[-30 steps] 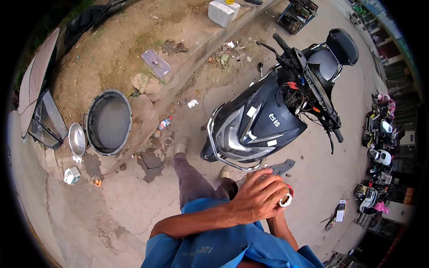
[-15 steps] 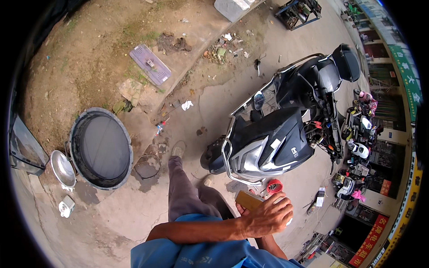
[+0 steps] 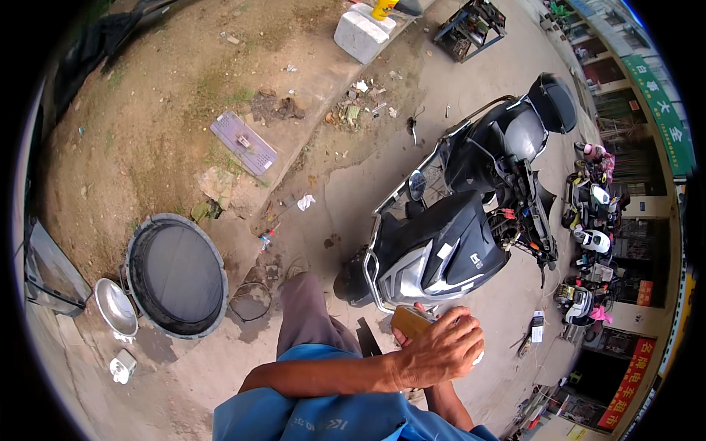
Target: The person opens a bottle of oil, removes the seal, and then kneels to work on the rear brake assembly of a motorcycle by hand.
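My left forearm crosses in front of my blue shirt, and my left hand (image 3: 441, 349) curls over the top of a tan, box-like block (image 3: 412, 322). A small white bit (image 3: 478, 359) shows beside the left fingers; whatever they grip is hidden under the hand. From below, my right hand (image 3: 401, 339) holds the block, with only its fingertips showing at the block's edges. Most of the right palm lies behind the left hand. Just beyond both hands stands a black motor scooter (image 3: 448, 250), its front panels and cables exposed.
A round black tub (image 3: 220, 294) and a metal basin (image 3: 116, 309) stand at left. A purple perforated panel (image 3: 243, 143) lies on the dirt. White block (image 3: 360, 35) and metal-framed cart (image 3: 471, 31) are at the far side. Parked scooters (image 3: 590, 239) line the shopfronts at right.
The view has shifted, and my leg has moved with a step. Both hands stay together on the block, which sits slightly higher. The red bowl beside the scooter's front is out of sight.
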{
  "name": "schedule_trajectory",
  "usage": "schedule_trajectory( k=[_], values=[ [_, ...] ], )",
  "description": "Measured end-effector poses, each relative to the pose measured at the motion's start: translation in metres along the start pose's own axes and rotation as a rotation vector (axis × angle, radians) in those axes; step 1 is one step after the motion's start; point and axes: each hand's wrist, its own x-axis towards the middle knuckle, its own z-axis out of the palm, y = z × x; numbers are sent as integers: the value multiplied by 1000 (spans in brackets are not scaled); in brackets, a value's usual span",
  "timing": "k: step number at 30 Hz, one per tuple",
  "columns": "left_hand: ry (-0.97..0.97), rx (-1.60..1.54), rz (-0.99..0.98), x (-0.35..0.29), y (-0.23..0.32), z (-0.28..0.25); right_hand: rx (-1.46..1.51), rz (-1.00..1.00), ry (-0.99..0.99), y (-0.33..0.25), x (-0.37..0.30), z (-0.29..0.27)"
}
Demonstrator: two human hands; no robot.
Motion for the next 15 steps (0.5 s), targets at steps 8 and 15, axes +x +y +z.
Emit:
schedule_trajectory(
  k=[8, 15],
  values=[
    [-9, -80, -32, 21, -59, 3, 81, 12, 54, -7, 63, 31],
    [-40, -140, -78, 53, -139, -14, 159, 89, 120, -16, 141, 101]
  ],
)
